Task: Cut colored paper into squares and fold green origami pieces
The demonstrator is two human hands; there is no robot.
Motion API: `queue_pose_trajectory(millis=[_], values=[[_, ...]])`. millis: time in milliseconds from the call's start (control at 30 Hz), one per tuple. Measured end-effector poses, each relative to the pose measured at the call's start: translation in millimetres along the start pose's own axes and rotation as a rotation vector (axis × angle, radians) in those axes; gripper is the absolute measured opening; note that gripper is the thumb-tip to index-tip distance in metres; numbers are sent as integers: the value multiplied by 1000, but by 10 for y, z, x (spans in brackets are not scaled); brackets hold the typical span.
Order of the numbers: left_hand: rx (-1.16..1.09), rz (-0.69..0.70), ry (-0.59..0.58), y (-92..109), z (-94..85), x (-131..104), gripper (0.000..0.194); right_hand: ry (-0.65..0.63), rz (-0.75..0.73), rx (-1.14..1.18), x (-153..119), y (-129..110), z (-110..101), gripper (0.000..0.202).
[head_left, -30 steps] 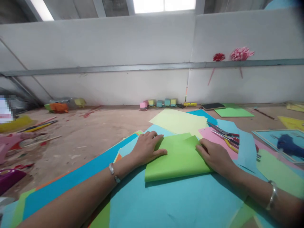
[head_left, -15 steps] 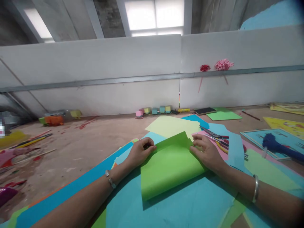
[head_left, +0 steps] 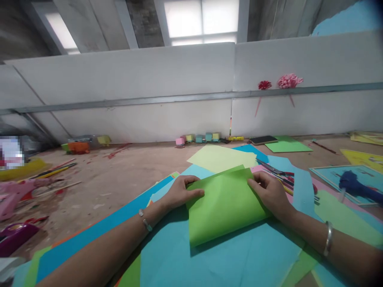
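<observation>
A sheet of green paper (head_left: 223, 207), bent over on itself with a rounded fold towards me, lies over light blue paper (head_left: 215, 259). My left hand (head_left: 181, 193) pinches its upper left edge, thumb on top and fingers behind. At the upper right corner my right hand (head_left: 269, 193) grips it between thumb and fingers. The far edges of the two layers nearly meet, with a strip of the back layer showing above the front one. Scissors (head_left: 277, 171) lie just past my right hand on pink paper.
Pale yellow paper (head_left: 215, 157) and dark blue paper (head_left: 98, 235) are spread around the work. At left lie a pink glue gun (head_left: 18, 195) and a purple tape dispenser (head_left: 18, 237). A phone (head_left: 263, 140) and small paper blocks (head_left: 199, 138) stand by the wall; a dark blue object (head_left: 359, 187) is at right.
The green paper's front layer has come up closer to the back edge, and its fold looks flatter. My right hand now grips the corner with fingers drawn in. The view has turned slightly left.
</observation>
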State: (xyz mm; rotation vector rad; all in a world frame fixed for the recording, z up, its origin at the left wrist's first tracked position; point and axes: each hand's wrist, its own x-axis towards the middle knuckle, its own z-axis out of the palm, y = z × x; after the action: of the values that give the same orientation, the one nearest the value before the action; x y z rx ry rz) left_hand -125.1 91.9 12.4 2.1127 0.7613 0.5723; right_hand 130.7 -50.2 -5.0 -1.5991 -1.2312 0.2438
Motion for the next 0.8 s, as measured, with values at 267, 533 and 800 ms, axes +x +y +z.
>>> queue_pose_trajectory(millis=[267, 533, 800], values=[[-91, -61, -4, -76, 53, 20, 35, -60, 95, 130, 38, 102, 5, 43], [-105, -3, -26, -119, 56, 34, 32, -88, 206, 197, 129, 20, -89, 47], [-86, 32, -44, -120, 54, 35, 32, -147, 192, 155, 115, -67, -101, 44]])
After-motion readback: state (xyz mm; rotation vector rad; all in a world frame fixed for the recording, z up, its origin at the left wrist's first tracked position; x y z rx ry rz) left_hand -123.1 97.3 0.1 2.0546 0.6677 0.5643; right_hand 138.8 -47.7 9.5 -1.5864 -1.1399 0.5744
